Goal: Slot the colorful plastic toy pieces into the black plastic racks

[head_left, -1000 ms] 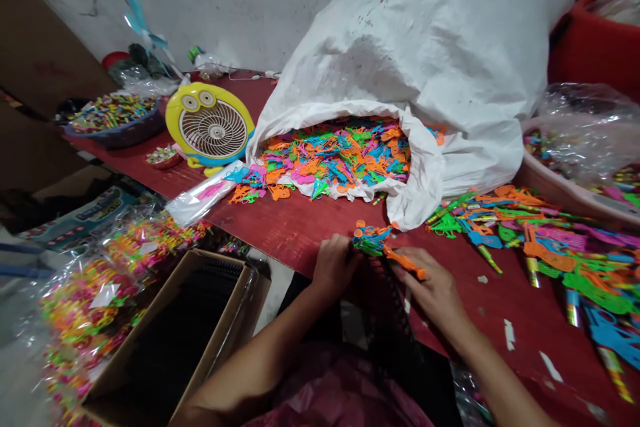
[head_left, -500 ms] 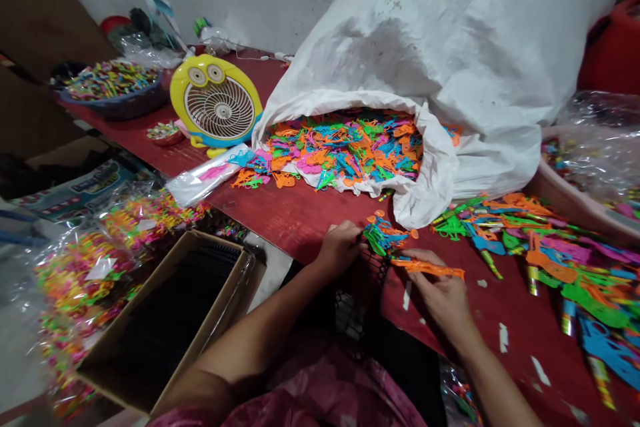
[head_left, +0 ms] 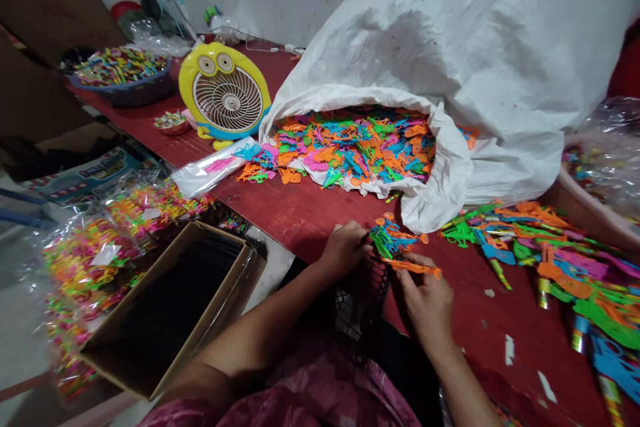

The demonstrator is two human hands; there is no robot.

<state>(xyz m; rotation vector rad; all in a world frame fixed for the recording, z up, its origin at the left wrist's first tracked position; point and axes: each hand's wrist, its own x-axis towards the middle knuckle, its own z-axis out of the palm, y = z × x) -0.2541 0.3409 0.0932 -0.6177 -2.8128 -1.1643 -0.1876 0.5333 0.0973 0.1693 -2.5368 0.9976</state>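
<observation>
My left hand [head_left: 346, 248] is closed at the upper end of a black mesh piece [head_left: 350, 310], which hangs over my lap; its fingertips are partly hidden. Against those fingers sits a cluster of small green, blue and orange plastic pieces [head_left: 390, 239]. My right hand [head_left: 428, 297] pinches a flat orange plastic piece [head_left: 413, 267] just below and to the right of the cluster, close to the mesh. How the cluster is joined to the mesh I cannot make out.
A white sack [head_left: 440, 203] spills coloured plastic pieces [head_left: 360, 147] onto the red table [head_left: 300, 220]. More pieces with small tubes [head_left: 575, 267] lie at right. A yellow fan [head_left: 230, 100] stands behind; a cardboard box [head_left: 227, 280] holding black items and plastic bags [head_left: 90, 253] are at left.
My right hand has drawn left with the orange piece, bringing it nearer to the cluster and my left hand. The view has shifted slightly left.
</observation>
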